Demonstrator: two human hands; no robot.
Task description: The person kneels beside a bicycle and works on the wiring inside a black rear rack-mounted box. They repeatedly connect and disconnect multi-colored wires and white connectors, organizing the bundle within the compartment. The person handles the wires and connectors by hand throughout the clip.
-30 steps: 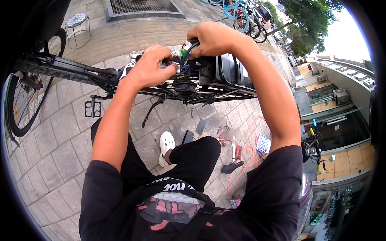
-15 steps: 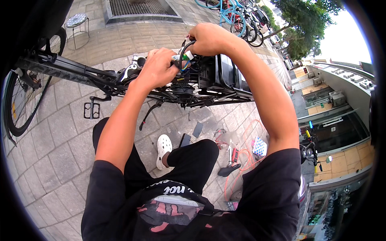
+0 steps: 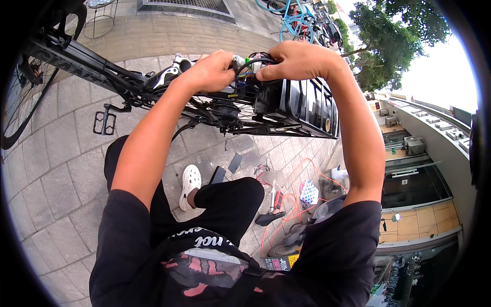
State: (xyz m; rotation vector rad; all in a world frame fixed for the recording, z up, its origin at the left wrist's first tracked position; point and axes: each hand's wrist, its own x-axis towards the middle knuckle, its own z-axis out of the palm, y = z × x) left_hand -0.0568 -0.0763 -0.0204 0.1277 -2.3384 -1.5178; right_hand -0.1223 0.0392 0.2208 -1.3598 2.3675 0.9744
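Note:
A black electric bicycle [image 3: 97, 71] stretches across in front of me, with a black rack box [image 3: 299, 105] at its right end. Over its rear part, a bundle of wires [image 3: 249, 65] with a looped black cable and pale connectors lies between my hands. My left hand [image 3: 212, 71] is closed at the bundle's left side, its fingertips partly hidden. From the right, my right hand [image 3: 296, 60] grips the bundle, thumb below and fingers curled over the top. Just left of my left hand sits a silver clamp lever [image 3: 169, 74]. The rear hub [image 3: 225, 110] shows below the wires.
On the paving lie dark flat pieces [image 3: 217, 175], a black bicycle saddle [image 3: 269, 218], an orange cord [image 3: 294, 209] and a blue-white checked packet [image 3: 309, 192]. The bicycle's pedal [image 3: 104, 123] sticks out toward me. Parked bicycles [image 3: 296, 23] stand beyond, near a metal grate [image 3: 189, 6].
My right hand has come down and to the right along the wiring, its thumb now showing. My left hand has risen slightly in view. The whole view has shifted a little.

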